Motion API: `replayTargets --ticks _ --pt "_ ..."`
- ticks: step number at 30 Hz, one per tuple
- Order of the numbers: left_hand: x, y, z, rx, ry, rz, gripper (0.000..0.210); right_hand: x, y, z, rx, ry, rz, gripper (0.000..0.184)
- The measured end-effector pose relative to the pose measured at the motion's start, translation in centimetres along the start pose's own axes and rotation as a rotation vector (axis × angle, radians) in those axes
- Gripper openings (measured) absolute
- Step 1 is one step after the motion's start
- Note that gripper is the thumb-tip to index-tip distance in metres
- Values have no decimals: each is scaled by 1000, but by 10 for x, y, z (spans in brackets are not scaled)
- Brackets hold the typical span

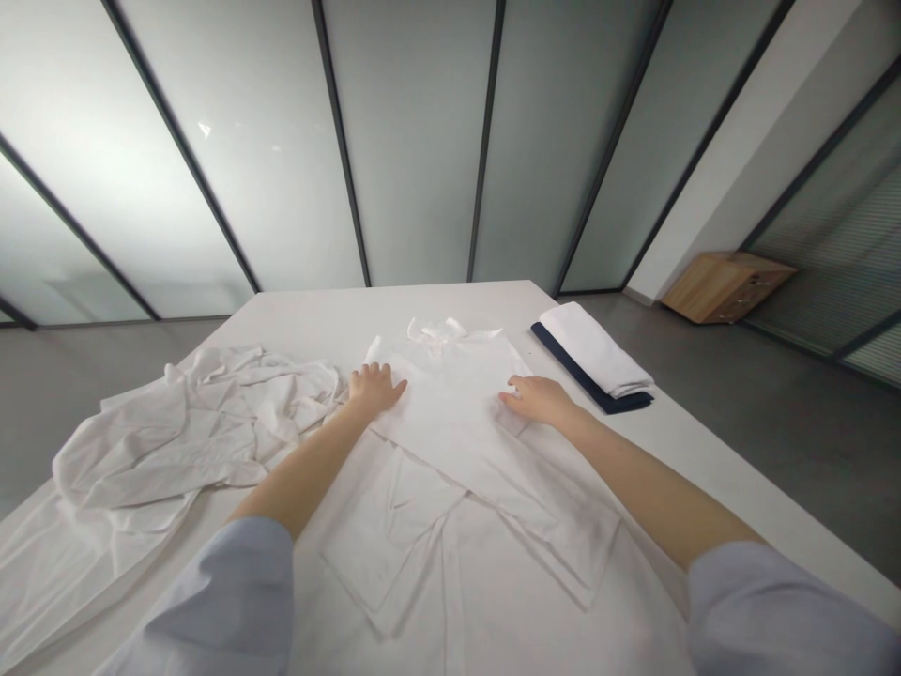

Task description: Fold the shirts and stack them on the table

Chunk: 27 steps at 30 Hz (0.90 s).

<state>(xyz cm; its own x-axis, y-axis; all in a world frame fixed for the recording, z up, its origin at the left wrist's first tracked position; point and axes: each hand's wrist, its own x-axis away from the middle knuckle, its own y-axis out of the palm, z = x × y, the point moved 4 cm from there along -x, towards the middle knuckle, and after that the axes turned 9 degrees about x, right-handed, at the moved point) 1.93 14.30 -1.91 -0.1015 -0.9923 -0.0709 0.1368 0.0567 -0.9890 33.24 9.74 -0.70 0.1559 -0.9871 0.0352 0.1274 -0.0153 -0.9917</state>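
Observation:
A white long-sleeved shirt (443, 404) lies spread on the table in front of me, collar at the far end. Its sleeves are folded across the body, and their cuffs point toward me. My left hand (375, 387) rests on the shirt's left side near the shoulder, palm down with fingers apart. On the opposite side, my right hand (539, 399) touches the shirt's edge, its thumb and fingers apart and slightly bent. The undersides of both hands are hidden.
A crumpled heap of white cloth (211, 422) covers the table's left side. Folded white cloth (591, 347) lies on folded dark blue cloth (612, 406) at the right edge. Beyond the white table (316, 314) stand frosted glass panels and a wooden cabinet (725, 284).

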Motion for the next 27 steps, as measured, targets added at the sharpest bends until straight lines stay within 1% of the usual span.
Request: replayTargets --ticks 2,3,5,8,11,14,17,20,23,25,27 --pt "-9 3 5 35 65 61 63 -21 -3 -2 -10 -49 66 49" --pt "-13 7 5 50 87 61 64 -31 -1 -4 -7 -71 90 52" --pt "-22 18 1 62 83 2 66 -47 8 -5 2 -71 89 58" --pt "-29 30 -11 48 14 -86 68 -60 29 -2 1 -8 3 64" --pt "-30 31 -21 46 -52 -110 70 -60 42 1 -8 15 -32 65" --pt "-29 27 -26 56 -118 -124 72 -58 46 3 -16 26 -26 66" --pt "-26 26 -24 47 -114 -122 73 -55 48 1 -6 37 -23 66" --pt "-17 27 -21 22 -91 -97 72 -47 50 -1 22 40 -17 65" --pt "-5 27 -17 -21 -29 -23 69 -35 47 -5 57 28 -9 64" --pt "2 27 -10 -41 94 13 62 -28 40 -8 77 8 -18 60" --pt "8 28 -3 -34 235 -17 56 -27 31 -12 87 -9 -34 52"
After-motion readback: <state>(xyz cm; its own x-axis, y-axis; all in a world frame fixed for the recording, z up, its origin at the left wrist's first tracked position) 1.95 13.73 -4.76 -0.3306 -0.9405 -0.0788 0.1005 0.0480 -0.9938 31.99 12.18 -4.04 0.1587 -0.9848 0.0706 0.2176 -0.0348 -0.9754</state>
